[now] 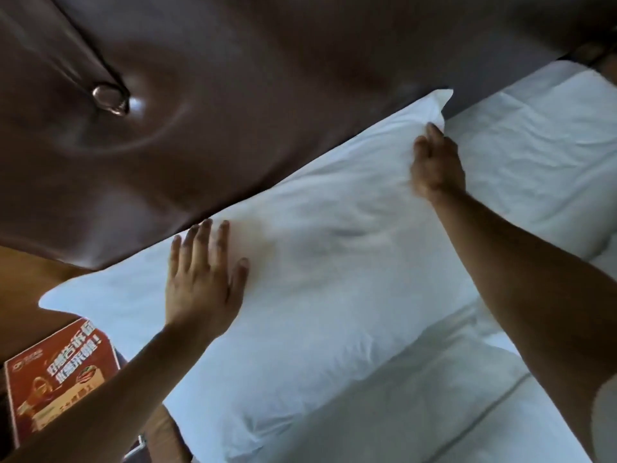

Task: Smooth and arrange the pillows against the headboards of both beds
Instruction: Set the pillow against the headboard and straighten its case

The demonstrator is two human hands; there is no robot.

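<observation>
Pillow (300, 279), white and plump, lies lengthwise on the bed with its long upper edge touching the brown padded headboard (233, 95), running diagonally from the lower left of the view up to the upper right.

At the far left, a red printed card (60, 372) with white lettering lies on a wooden surface (30, 282) beside the bed, just past the pillow's left end. Above it the headboard shows a glossy leather-like skin, with a round metal button (110, 98) sunk into a tuft and a seam running up from it.

Further right, the left hand (203, 282) lies flat on the left half of the pillow, fingers straight and spread, fingertips reaching close to the headboard's lower edge; it holds nothing and presses palm-down on the fabric. The pillow's middle shows shallow dents and creases.

Toward the right, the right hand (434, 165) is at the pillow's far corner, its fingers curled into the fabric there and gripping it, so the corner stands up in a peak against the headboard. The forearm crosses the lower right of the view.

Beyond that hand, a white sheet (534, 145) covers the mattress, wrinkled, and a folded white duvet (434, 412) lies below the pillow's lower edge.
</observation>
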